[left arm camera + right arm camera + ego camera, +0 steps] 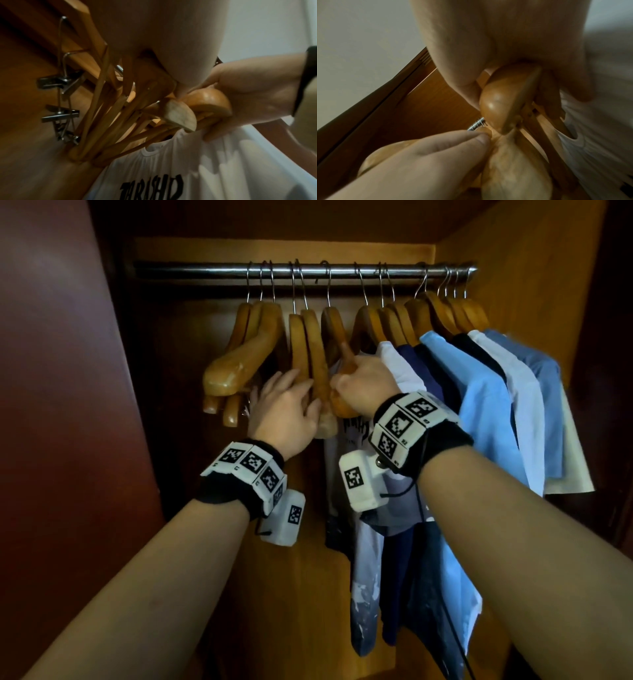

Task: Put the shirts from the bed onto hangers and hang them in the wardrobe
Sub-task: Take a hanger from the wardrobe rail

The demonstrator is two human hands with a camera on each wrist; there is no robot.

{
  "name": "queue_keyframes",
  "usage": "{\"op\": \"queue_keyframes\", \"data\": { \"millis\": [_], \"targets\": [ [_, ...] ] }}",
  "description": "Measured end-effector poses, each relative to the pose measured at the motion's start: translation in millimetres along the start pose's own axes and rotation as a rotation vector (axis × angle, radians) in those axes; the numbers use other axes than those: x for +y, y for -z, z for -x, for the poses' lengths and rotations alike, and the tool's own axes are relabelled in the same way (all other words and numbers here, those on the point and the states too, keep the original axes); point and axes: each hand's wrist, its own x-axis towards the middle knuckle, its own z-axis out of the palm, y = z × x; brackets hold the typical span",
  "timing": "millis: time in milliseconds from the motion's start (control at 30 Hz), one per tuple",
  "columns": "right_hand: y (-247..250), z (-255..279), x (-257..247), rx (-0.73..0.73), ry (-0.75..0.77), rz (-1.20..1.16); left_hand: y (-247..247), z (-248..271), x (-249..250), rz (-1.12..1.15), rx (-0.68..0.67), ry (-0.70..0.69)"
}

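Inside the wardrobe my right hand [363, 386] grips the lower end of a wooden hanger [337, 337] that hangs by its hook from the metal rail [205, 270]. The right wrist view shows my fingers curled round that rounded end [501, 102]. Just left of it, my left hand [296, 397] holds a neighbouring wooden hanger [317, 354], fingers behind it and thumb in front. A white shirt with black lettering [356, 429] [171, 175] hangs right below my right hand. No shirt is on either held hanger.
Several bare wooden hangers [239, 361] hang left of my hands, some with metal clips [58, 81]. Shirts in white, navy and light blue [486, 405] fill the rail's right half. The dark red wardrobe door [51, 371] stands open at left.
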Motion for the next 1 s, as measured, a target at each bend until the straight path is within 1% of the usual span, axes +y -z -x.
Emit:
{"op": "queue_keyframes", "data": {
  "millis": [67, 133, 200, 267, 367, 467, 567, 767, 867, 1000],
  "targets": [
    [2, -2, 0, -0.004, -0.015, 0.051, 2, 1, -4, 0.057, 0.009, 0.007],
    [1, -6, 4, 0.003, -0.061, 0.106, 2, 1, -6, 0.083, 0.003, 0.019],
    [-5, -8, 6, 0.003, -0.085, 0.149, 1, 1, -5, 0.074, -0.012, 0.035],
    [-11, -12, 9, -0.02, -0.066, 0.196, -2, 2, -4, 0.047, -0.011, 0.037],
    [-6, -11, 10, -0.021, -0.074, 0.218, -6, 2, -7, 0.019, 0.001, 0.037],
    [-2, -12, 22, 0.022, -0.094, 0.201, -8, 3, -10, 0.03, 0.01, 0.035],
    [-4, -10, 24, 0.059, -0.065, 0.176, -9, 6, -14, 0.047, 0.019, 0.042],
    [-7, -7, 27, 0.074, -0.029, 0.127, -7, 6, -19, 0.048, 0.005, 0.054],
    [-9, -4, 26, 0.093, -0.033, 0.074, -7, 6, -19, 0.065, 0.001, 0.06],
    [-12, -1, 25, 0.14, -0.045, -0.041, -5, 7, -14, 0.061, -0.042, 0.079]
  ]
}}
